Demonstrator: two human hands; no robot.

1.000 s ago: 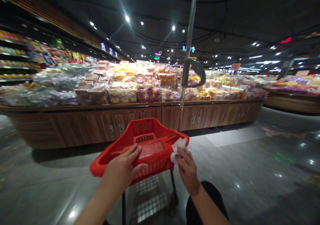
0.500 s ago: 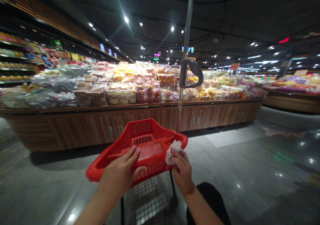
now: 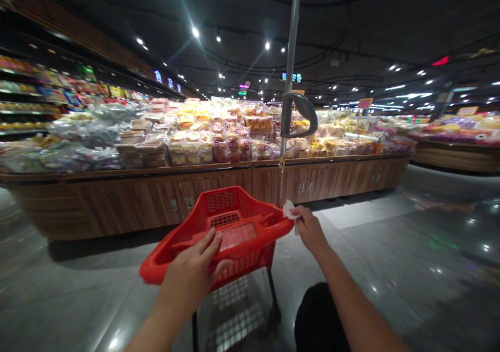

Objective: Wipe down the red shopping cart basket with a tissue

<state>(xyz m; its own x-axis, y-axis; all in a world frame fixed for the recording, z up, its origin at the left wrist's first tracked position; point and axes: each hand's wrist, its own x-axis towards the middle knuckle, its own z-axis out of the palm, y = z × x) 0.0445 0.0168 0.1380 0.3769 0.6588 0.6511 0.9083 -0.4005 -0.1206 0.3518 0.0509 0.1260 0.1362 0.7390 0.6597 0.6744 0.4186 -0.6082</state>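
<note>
A red plastic shopping cart (image 3: 250,248) stands right in front of me, with a clear panel on its handle section. My left hand (image 3: 197,261) grips the handle near its middle, fingers over the top and thumb on the near side. At the cart's right corner, my right hand (image 3: 308,228) pinches a crumpled white tissue (image 3: 289,210) against the red rim. Part of the tissue hangs below the fingers.
A long wooden display counter (image 3: 128,201) piled with packaged bread (image 3: 191,146) runs across ahead. A metal pole with a grey handle (image 3: 299,115) rises beyond the cart's right side. Stocked shelves (image 3: 23,97) line the left; another display (image 3: 457,154) stands right. The floor is grey tile.
My right hand with the tissue has moved right and slightly up along the rim to the cart's right corner. The left hand stays on the handle; the cart has shifted slightly.
</note>
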